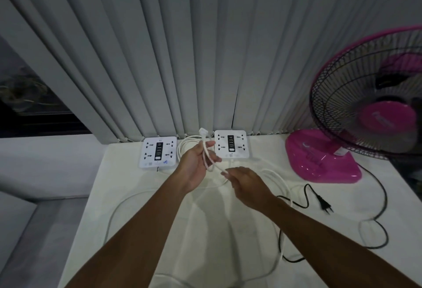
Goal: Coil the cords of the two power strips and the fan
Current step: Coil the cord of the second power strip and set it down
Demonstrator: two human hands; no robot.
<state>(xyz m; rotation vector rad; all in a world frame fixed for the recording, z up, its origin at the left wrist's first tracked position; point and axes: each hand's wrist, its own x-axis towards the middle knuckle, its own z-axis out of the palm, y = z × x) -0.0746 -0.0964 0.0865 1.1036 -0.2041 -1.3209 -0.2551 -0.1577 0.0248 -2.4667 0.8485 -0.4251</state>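
Two white power strips: left power strip [158, 152] just beyond and left of the left hand [193, 166], right power strip [231, 144] just beyond the right hand [247, 185] and partly behind the fingers of the left. One pink fan [356, 114], standing well to the right of both hands, on the same white table [159, 230]. One black fan cord [383, 198], lying loose right of the right hand, with its black plug [324, 205] flat on the table near the right wrist. Left hand raised, palm turned up, fingers closed around a short loop of white cord [206, 157], the white plug [202, 132] sticking up above the fingers. Right hand just beside it, lower, pinching the same white cord at the fingertips [226, 173]. More white cord in wide loose loops on the table under and around both forearms; cannot tell which loop belongs to which strip. Grey pleated curtain [205, 47] behind everything.
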